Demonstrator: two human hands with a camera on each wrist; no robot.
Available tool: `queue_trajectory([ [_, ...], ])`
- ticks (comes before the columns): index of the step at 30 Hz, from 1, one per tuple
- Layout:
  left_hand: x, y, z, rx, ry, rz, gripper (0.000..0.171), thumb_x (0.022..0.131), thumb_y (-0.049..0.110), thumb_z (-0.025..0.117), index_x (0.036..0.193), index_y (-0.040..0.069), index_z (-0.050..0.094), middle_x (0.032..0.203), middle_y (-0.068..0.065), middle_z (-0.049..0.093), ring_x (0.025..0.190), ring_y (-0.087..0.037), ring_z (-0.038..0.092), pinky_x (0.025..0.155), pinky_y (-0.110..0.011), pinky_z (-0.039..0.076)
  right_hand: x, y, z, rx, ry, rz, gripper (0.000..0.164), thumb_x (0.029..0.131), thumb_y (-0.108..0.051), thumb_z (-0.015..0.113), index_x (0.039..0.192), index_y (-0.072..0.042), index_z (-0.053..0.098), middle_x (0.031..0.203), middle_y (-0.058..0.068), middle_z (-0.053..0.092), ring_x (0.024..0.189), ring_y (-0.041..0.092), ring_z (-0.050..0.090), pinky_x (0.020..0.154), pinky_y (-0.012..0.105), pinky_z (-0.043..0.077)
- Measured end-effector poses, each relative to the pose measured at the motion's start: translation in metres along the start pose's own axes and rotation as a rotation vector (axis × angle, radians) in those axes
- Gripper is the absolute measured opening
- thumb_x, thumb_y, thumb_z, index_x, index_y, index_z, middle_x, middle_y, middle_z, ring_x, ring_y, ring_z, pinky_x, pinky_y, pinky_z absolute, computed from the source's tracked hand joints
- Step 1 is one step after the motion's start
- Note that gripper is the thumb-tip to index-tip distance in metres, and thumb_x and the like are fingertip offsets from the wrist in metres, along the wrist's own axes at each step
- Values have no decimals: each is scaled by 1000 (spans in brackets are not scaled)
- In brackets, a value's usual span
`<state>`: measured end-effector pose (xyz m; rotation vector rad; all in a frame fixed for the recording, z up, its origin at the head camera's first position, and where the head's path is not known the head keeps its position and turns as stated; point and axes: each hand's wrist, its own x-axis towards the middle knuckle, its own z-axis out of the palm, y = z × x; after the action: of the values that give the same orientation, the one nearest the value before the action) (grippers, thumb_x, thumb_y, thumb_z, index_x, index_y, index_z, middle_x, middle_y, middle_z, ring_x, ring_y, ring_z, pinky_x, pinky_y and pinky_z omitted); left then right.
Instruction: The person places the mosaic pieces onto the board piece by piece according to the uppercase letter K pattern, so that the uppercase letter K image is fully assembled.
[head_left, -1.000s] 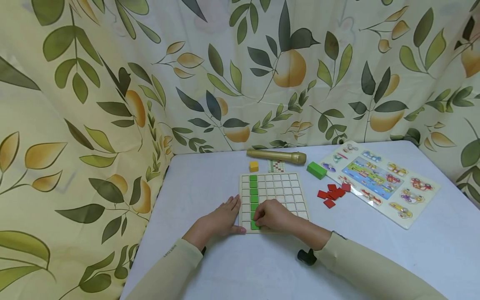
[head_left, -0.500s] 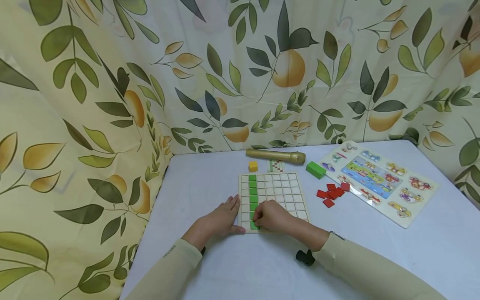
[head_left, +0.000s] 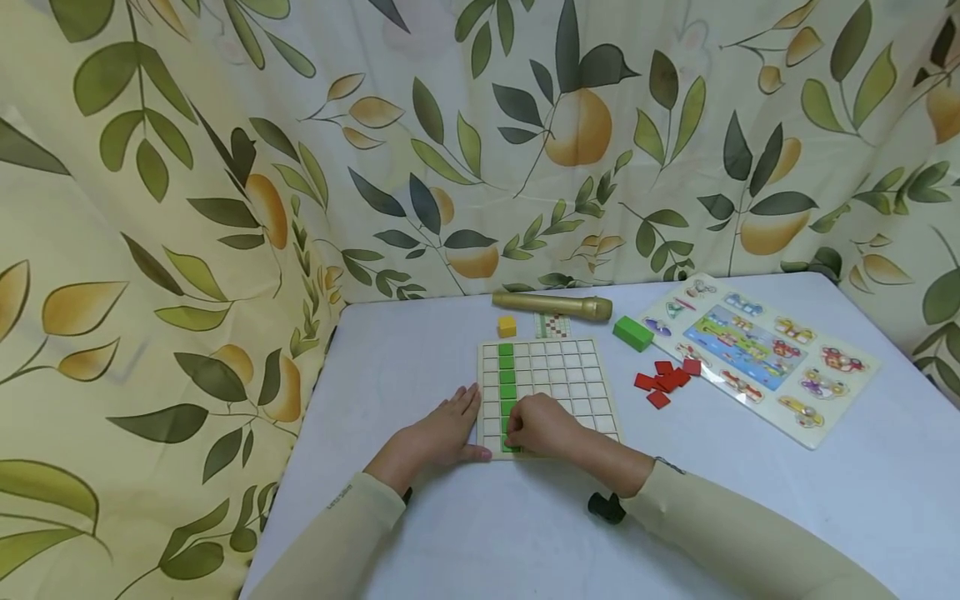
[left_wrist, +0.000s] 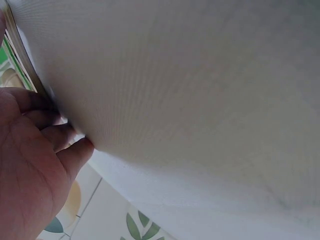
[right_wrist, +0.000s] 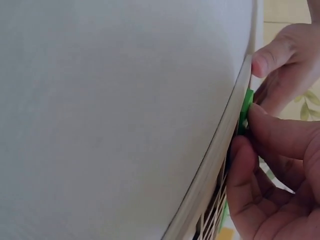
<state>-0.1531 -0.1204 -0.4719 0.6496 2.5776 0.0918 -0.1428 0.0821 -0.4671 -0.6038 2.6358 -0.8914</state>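
Note:
A square grid board (head_left: 604, 392) lies on the white table. Green square tiles (head_left: 507, 363) fill one column near its left side. My left hand (head_left: 442, 427) rests along the board's left edge with fingers extended and the thumb at the near left corner. Over the column's near end, my right hand (head_left: 546, 427) pinches a green tile (right_wrist: 245, 107) with thumb and curled fingers. In the right wrist view this tile stands slightly proud of the board's near edge. The right hand hides part of the lower grid in the head view.
Loose red tiles (head_left: 665, 380) lie right of the board. Behind them are a green block (head_left: 633, 333) and a picture puzzle board (head_left: 817, 408). A yellow cube (head_left: 507, 326), a patterned card (head_left: 552, 326) and a gold microphone (head_left: 551, 306) are beyond the board.
The head view has shifted slightly, so the table sits a little higher in it. Both hands stay in nearly the same place on the board.

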Motion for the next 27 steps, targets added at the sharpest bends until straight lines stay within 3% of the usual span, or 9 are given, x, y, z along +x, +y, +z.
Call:
queue_trajectory([
  [5,1,2,-2,-6,-2,9,106,88,64,62,162,6,12,169,-4,3,155,-24,3,122,-41,17,-2,-4,-1,-34,2,16,20,82,-11,84,68,-14,70,61,-7,62,56,8,54,52,23,46],
  [12,0,2,-1,15,-1,15,106,89,64,61,161,5,12,169,-6,3,154,-25,4,122,-40,18,-1,-9,4,-130,25,12,33,85,-24,83,60,-15,63,52,-6,54,51,9,46,49,23,37],
  [16,0,2,0,8,6,23,106,88,65,61,161,5,12,169,-6,3,154,-24,4,122,-41,18,0,-11,8,-171,47,27,33,83,-20,84,60,-15,61,53,-6,53,50,10,46,48,24,38],
  [27,-1,4,-1,-11,2,-4,107,86,64,63,162,6,13,169,-5,4,154,-23,5,122,-41,19,-5,-6,11,-116,102,-21,30,83,-21,84,63,-16,62,56,-8,53,55,9,46,52,25,41],
])
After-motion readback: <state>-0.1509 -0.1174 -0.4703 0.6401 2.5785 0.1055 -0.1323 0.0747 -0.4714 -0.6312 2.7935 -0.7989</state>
